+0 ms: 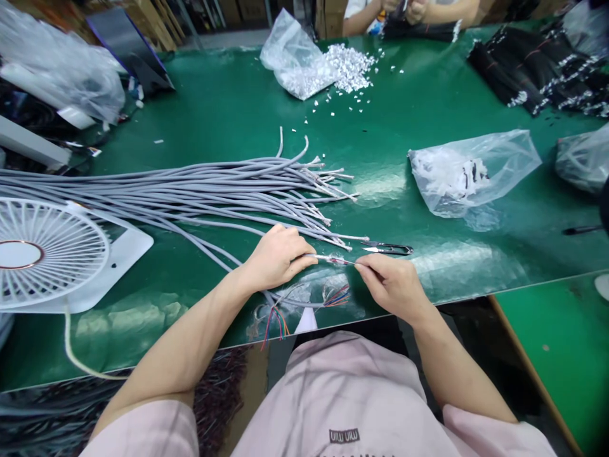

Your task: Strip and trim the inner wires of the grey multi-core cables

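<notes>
My left hand (pixel 280 257) is closed round a grey cable, whose stripped end (pixel 328 258) points right, with thin inner wires and wrapping showing. Pinched in my right hand (pixel 392 279) is the tip of that end, so the stretch between both hands is pulled straight. Just beyond my right fingers lie thread snips (pixel 387 248). A large bundle of grey cables (pixel 228 184) runs in from the left, its ends frayed and whitish. Below my hands, near the table edge, are cable ends with coloured wires (pixel 337 296) fanned out and scraps of clear wrapping.
A white fan (pixel 52 254) stands at left on the green table (pixel 204 108). Plastic bags hold small white pieces (pixel 352 66) and white parts (pixel 450 178). Black cable bundles (pixel 537 70) lie at far right. Across the table, another person's hands (pixel 404 9) hold dark cables.
</notes>
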A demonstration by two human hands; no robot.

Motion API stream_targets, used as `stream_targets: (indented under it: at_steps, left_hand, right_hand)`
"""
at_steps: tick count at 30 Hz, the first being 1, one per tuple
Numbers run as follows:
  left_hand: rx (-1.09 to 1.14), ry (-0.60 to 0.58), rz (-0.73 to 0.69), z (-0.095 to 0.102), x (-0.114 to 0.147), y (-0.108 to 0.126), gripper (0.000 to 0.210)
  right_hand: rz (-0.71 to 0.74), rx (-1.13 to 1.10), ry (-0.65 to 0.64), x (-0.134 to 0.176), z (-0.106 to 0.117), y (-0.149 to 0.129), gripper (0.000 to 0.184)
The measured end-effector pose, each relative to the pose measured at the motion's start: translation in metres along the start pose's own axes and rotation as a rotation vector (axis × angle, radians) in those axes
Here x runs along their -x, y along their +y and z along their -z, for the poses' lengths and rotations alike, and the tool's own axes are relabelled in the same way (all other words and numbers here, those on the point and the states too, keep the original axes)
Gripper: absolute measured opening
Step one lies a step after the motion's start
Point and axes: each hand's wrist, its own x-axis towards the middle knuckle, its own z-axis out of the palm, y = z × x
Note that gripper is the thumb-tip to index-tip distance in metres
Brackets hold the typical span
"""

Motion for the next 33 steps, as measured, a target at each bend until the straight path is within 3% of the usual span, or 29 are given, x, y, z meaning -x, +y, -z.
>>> stream_targets:
  at_steps: [9, 12, 15, 19, 24, 33]
  left_hand:
    - [0.005, 0.011, -0.002, 0.0, 0.0, -0.001, 0.03]
    - [0.049, 0.006, 0.059, -0.003, 0.0, 0.0, 0.028]
    - [0.105, 0.042, 0.214, -0.006, 0.0, 0.004, 0.024]
    - [0.089, 0.132, 0.343, -0.008, -0.001, 0.01, 0.023]
    - [-0.036, 0.255, 0.286, -0.01, 0.0, 0.015, 0.022]
    - [-0.189, 0.372, 0.159, -0.015, 0.002, 0.014, 0.024]
  right_hand:
    - [0.002, -0.093, 0.041, -0.004, -0.008, 0.0, 0.016]
    - [-0.077, -0.122, 0.048, -0.001, -0.002, 0.003, 0.015]
    - [-0.243, -0.359, 0.026, 0.001, 0.003, -0.003, 0.018]
    - [-0.395, -0.835, -0.162, -0.004, -0.005, -0.023, 0.019]
    - [-0.493, -1.098, -0.208, -0.013, -0.019, -0.036, 0.018]
    - [-0.578, -1.273, -0.217, -0.012, -0.023, -0.032, 0.019]
